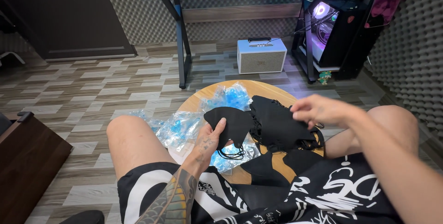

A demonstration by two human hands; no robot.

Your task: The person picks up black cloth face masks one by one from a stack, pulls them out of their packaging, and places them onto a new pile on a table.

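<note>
Black face masks (277, 122): loose pile on round wooden worktop (272, 90), left hand (210, 138) grips one mask (230, 122), right hand (318, 109) pinches pile top; clear wrappers (182, 129) lie emptied beside, several unwrapped.

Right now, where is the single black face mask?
In the head view, centre frame, the black mask is held by the left hand, just left of the black mask pile.

single mask: black face mask (230, 123), soft and a bit curved, held up in the left hand, thin black ear loops hanging under it.
mask pile: stack of black face masks (277, 124), messy, lying on the round wooden table, just beside the single mask, under the right hand.
loops: black strings sticking out at the pile's edges.
</note>
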